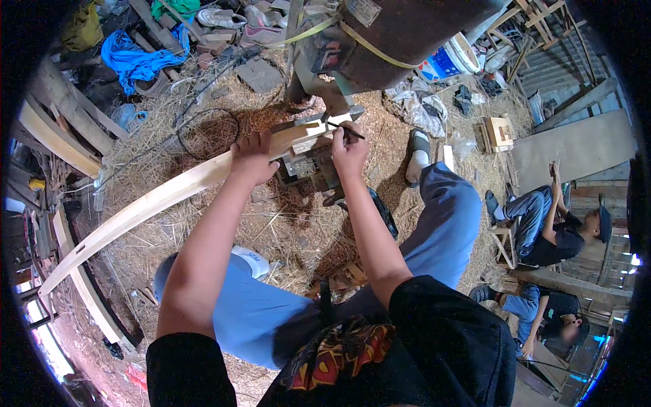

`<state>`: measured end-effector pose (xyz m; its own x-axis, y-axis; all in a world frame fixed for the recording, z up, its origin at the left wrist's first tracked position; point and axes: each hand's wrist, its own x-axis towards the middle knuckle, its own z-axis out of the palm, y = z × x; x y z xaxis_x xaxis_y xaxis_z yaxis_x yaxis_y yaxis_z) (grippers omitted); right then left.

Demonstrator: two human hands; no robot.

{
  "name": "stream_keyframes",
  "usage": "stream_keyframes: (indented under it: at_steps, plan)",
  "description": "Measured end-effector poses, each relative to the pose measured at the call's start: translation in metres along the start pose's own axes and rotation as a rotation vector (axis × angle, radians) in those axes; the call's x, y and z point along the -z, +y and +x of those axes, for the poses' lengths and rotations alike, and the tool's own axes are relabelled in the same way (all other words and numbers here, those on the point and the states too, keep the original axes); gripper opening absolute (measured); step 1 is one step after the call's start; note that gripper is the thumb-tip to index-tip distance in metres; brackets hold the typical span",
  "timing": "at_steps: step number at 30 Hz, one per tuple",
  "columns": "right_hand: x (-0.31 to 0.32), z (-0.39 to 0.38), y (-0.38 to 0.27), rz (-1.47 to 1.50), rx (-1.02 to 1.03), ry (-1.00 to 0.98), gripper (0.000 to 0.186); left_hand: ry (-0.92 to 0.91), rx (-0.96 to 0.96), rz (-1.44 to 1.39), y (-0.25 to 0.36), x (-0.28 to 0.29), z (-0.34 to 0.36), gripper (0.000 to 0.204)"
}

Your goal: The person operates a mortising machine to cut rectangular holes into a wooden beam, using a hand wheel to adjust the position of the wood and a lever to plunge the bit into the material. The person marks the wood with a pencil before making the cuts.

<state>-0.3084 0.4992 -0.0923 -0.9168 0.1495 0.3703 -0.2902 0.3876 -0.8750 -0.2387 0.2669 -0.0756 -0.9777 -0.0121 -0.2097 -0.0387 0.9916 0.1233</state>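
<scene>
A long pale wooden plank (156, 196) runs from the far left to the machine table in front of me, with a small slot cut near its left end. My left hand (252, 161) grips it, fingers over its far edge and thumb apart on the near side. Between the fingers of my right hand (349, 152) is a thin dark pencil-like stick (354, 133), held at the plank's right end. The metal machine (339, 102) stands just beyond this end, its clamp base (308, 166) under the plank. The stick's tip is too small to make out.
A dark cable (207, 112) loops over the shavings and straw. More timbers (61, 139) lie at left, near a blue cloth (135, 61). At right are a bucket (461, 54), a wooden block (500, 132) and two seated people (573, 237).
</scene>
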Motion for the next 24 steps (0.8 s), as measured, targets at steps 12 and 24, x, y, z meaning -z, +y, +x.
stream_keyframes:
  at_steps: [12, 24]
  plan:
    - [0.000, 0.006, 0.011, 0.136, -0.027, 0.089, 0.013, 0.019, 0.001, 0.006, -0.005, -0.018, 0.008, 0.092]
    - [-0.001, 0.012, 0.021, 0.060, 0.043, 0.115, 0.013, 0.031, -0.025, 0.013, -0.007, -0.024, 0.013, 0.093]
